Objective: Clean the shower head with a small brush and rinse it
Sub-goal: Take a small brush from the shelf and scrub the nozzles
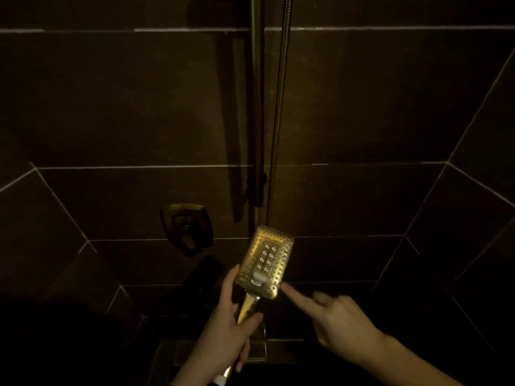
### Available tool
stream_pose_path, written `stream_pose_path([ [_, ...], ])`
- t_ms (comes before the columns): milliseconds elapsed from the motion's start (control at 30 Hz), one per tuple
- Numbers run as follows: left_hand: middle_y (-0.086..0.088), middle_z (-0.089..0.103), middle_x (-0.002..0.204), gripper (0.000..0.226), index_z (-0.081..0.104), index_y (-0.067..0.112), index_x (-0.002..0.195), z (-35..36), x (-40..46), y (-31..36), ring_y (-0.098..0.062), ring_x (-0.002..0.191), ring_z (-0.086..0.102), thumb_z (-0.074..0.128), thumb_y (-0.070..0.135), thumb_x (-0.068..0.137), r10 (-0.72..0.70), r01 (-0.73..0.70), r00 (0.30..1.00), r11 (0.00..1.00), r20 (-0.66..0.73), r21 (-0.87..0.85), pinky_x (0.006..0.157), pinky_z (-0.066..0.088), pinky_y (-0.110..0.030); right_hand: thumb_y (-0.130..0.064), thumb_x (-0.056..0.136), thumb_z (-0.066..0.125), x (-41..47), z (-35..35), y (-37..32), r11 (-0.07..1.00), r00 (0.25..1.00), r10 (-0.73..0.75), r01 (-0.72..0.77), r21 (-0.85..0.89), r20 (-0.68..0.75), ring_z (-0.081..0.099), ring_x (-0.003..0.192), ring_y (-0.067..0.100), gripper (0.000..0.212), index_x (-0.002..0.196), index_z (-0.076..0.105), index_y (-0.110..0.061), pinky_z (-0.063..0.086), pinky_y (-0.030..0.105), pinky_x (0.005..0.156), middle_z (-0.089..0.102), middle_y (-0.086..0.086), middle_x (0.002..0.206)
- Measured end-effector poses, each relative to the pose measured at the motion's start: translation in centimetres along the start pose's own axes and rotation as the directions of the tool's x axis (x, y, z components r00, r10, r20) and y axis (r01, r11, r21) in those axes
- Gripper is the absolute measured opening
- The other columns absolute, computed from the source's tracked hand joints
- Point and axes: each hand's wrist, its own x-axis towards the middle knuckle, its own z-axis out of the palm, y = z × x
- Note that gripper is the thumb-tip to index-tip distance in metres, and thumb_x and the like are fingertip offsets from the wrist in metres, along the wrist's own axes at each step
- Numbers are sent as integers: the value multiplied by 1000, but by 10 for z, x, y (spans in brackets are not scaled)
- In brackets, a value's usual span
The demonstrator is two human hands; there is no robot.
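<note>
Pretty dark shower stall here, brown wall tiles [125, 107] with pale grout lines all around. The left hand [225, 327] is wrapped around the handle [249, 305] of the shower head [266, 261], fingers curled round it, with the thumb stretched up along the left edge of the head. The head is a gold rectangular one, held low in the middle of the view with its spray face turned up toward the camera, so you can see rows of little nozzles around the edge and a panel of bigger ones in the centre. There's a small white piece [257, 278] sitting on the lower part of the face; can't really tell what it is.

The right hand [342, 321] isn't holding anything. Its index finger [295, 292] points out straight toward the lower right corner of the head, tip just beside it, and I can't tell if it actually touches. The other fingers are loosely folded in.

Behind, a vertical rail [257, 107] runs up the wall with the hose [280, 107] hanging right next to it. A squarish metal valve plate [186, 228] sits on the wall to the left of the head. Down between the wrists there's a floor drain [257, 351].
</note>
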Motion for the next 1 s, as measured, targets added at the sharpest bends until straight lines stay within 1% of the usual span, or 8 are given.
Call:
stream_pose_path([
  [167, 0, 77, 103, 94, 15, 70, 141, 2, 0, 1, -23, 45, 60, 67, 7, 95, -17, 19, 999, 999, 43, -47, 38, 48, -28, -21, 96, 46, 3, -13, 24, 977, 955, 211, -208, 39, -207, 57, 71, 6, 95, 133, -34, -58, 46, 15, 65, 57, -7, 99],
  [333, -4, 78, 101, 94, 13, 64, 145, 0, 6, -2, -23, 48, 62, 69, 9, 94, -51, 53, 998, 998, 41, -27, 46, 52, -31, -23, 96, 44, -9, -1, 4, 1000, 1000, 11, -12, 25, 28, 51, 72, 4, 96, 127, -40, -60, 45, 20, 71, 55, -5, 106],
  [400, -10, 76, 104, 95, 13, 66, 144, 2, 6, -1, -21, 48, 62, 70, 10, 94, -75, 77, 996, 996, 52, -43, 46, 52, -31, -22, 97, 44, -7, -1, 9, 995, 994, 84, -80, 64, -72, 52, 71, 3, 96, 126, -38, -62, 47, 18, 72, 54, -8, 104],
  [500, -9, 69, 122, 95, 9, 72, 141, 15, 9, 0, -13, 52, 65, 67, 13, 96, -50, 51, 998, 999, 34, -10, 46, 50, -26, -17, 95, 47, -1, -6, 16, 940, 928, 316, -278, 198, -196, 56, 77, 2, 96, 130, -28, -65, 53, 21, 77, 56, -8, 105],
  [633, -5, 57, 145, 99, 0, 75, 140, 21, 17, -3, -16, 53, 66, 68, 18, 96, -57, 57, 998, 996, 0, 63, 48, 52, -28, -18, 93, 48, 10, 3, -12, 965, 966, 231, -212, 156, -116, 61, 89, 13, 96, 134, -28, -62, 53, 31, 84, 58, -1, 112],
  [767, 2, 49, 150, 101, -5, 72, 143, 32, 15, 0, -16, 51, 68, 68, 20, 96, -47, 52, 998, 984, -35, 173, 45, 52, -26, -17, 94, 46, 23, -10, 6, 926, 886, 377, -347, 151, -270, 58, 72, 9, 91, 140, -24, -54, 55, 29, 70, 59, -2, 94],
  [867, 14, 51, 123, 102, -13, 74, 137, 37, 17, 8, -10, 54, 68, 66, 22, 97, 2, 27, 994, 962, -107, 273, 54, 59, -30, -18, 94, 45, 22, -1, -15, 961, 941, 265, -239, 143, -210, 64, 84, 15, 89, 143, -20, -53, 54, 33, 77, 63, 1, 104],
  [1000, 9, 60, 130, 103, -19, 68, 142, 45, 21, 14, -11, 80, 71, 64, 25, 98, 32, 25, 986, 942, -166, 335, 76, 62, -35, -18, 95, 45, 30, 2, -8, 921, 881, 366, -297, 252, -300, 62, 74, 10, 91, 137, -25, -59, 56, 33, 72, 62, -2, 92],
])
